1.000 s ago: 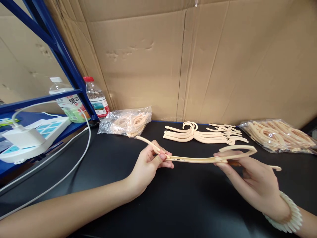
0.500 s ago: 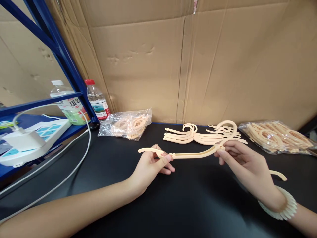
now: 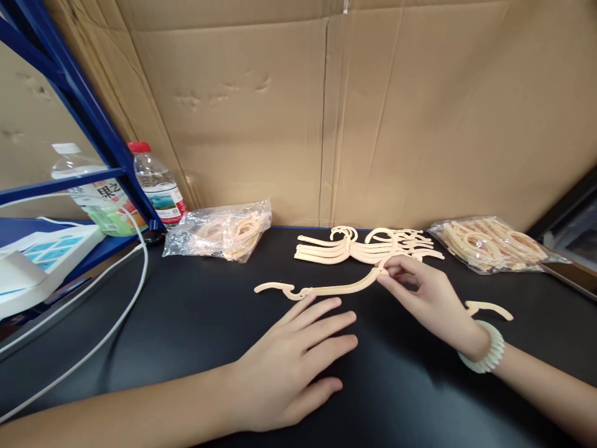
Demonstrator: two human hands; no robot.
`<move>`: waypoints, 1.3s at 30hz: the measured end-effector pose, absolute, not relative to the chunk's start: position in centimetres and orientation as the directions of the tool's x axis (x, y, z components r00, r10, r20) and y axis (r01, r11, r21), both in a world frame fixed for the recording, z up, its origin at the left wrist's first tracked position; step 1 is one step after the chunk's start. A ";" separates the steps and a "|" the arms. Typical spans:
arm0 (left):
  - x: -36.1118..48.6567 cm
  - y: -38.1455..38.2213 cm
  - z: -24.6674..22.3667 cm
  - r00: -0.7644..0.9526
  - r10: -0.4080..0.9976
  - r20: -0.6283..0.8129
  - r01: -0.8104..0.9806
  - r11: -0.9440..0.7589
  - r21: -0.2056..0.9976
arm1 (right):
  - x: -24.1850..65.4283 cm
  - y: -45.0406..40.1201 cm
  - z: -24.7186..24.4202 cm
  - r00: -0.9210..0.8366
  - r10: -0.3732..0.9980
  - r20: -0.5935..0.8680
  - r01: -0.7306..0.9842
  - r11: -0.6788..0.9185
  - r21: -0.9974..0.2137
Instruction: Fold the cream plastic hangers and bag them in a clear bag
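Note:
A cream folding clothes hanger (image 3: 342,289) extends across the black table, its left arm unfolded and ending in a notched tip. My right hand (image 3: 420,289) pinches it at the centre joint, just below the hook; part of its right side is hidden behind that hand. My left hand (image 3: 298,361) is open with fingers spread, just in front of the hanger's left arm. One fingertip is close to the arm, and I cannot tell if it touches. Another curved cream tip (image 3: 489,308) shows beyond my right wrist. Behind, several folded hangers (image 3: 321,252) lie in a row.
Clear plastic bags of hanger parts lie at the back left (image 3: 219,230) and back right (image 3: 494,242). Two bottles stand beside a blue metal frame (image 3: 88,106). A white cable (image 3: 140,274) loops over the left side, near a white power adapter. A cardboard wall (image 3: 252,124) rises behind.
My left hand has let go of the hanger's arm and spread open nearer to me. The hanger has come down toward the table, still in my right hand. The view has shifted slightly right.

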State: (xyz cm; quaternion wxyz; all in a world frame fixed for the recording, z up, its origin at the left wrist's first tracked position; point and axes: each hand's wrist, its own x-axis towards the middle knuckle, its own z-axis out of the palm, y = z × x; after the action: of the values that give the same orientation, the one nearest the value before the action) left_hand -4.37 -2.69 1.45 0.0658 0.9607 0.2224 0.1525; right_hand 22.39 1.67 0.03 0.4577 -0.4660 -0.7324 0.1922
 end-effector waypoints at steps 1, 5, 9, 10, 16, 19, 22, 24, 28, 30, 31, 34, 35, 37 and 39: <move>-4.4 -2.6 1.4 0.851 0.473 0.227 0.441 -0.880 0.178 | 22.4 1.8 -0.1 -0.165 0.855 0.491 0.524 0.498 -0.691; -4.4 -2.5 1.0 0.824 0.539 0.175 0.514 -0.841 0.166 | 22.6 2.2 -0.4 -0.274 0.859 0.433 0.603 0.504 -0.618; -4.4 -2.2 0.8 0.807 0.560 0.187 0.526 -0.826 0.203 | 22.8 2.2 -0.2 -0.365 0.859 0.358 0.670 0.510 -0.539; -4.4 -2.2 0.8 0.804 0.564 0.190 0.527 -0.822 0.215 | 22.7 2.2 -0.1 -0.376 0.860 0.346 0.679 0.510 -0.528; -4.3 -2.1 0.9 0.796 0.584 0.162 0.549 -0.807 0.217 | 22.8 2.1 -0.1 -0.400 0.858 0.321 0.701 0.513 -0.496; -4.2 -2.1 1.0 0.793 0.593 0.140 0.565 -0.802 0.197 | 22.9 2.2 -0.2 -0.394 0.858 0.330 0.698 0.513 -0.499; -4.2 -2.1 1.0 0.792 0.595 0.135 0.568 -0.800 0.194 | 22.9 2.3 -0.2 -0.397 0.856 0.331 0.694 0.516 -0.502; -4.2 -2.2 1.0 0.794 0.592 0.141 0.562 -0.802 0.203 | 22.9 2.4 -0.1 -0.402 0.854 0.332 0.689 0.520 -0.504; -4.2 -2.3 0.9 0.782 0.596 0.185 0.558 -0.800 0.219 | 23.0 2.5 -0.2 -0.410 0.848 0.336 0.681 0.530 -0.506; -4.2 -2.2 1.0 0.776 0.603 0.187 0.568 -0.796 0.212 | 23.0 2.5 -0.2 -0.408 0.852 0.329 0.680 0.524 -0.513; -4.2 -2.2 1.0 0.774 0.607 0.181 0.573 -0.793 0.207 | 23.0 2.5 -0.2 -0.406 0.855 0.324 0.681 0.519 -0.517; -4.2 -2.1 1.0 0.779 0.606 0.160 0.576 -0.793 0.197 | 23.0 2.4 -0.2 -0.405 0.858 0.316 0.684 0.514 -0.517; -4.2 -2.1 1.0 0.779 0.606 0.164 0.577 -0.794 0.194 | 23.1 2.4 -0.2 -0.410 0.855 0.318 0.683 0.519 -0.515; -4.2 -2.2 0.8 0.768 0.612 0.186 0.584 -0.790 0.187 | 23.1 2.4 -0.1 -0.423 0.848 0.320 0.677 0.530 -0.511; -4.2 -2.3 0.6 0.756 0.619 0.213 0.592 -0.785 0.184 | 23.1 2.5 -0.1 -0.434 0.843 0.317 0.670 0.537 -0.513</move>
State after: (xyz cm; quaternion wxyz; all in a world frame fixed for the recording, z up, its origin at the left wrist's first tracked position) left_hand -4.17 -2.25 0.59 0.0526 0.9354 0.3237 0.1320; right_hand 23.09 2.47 -0.11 0.2762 -0.4546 -0.8321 0.1572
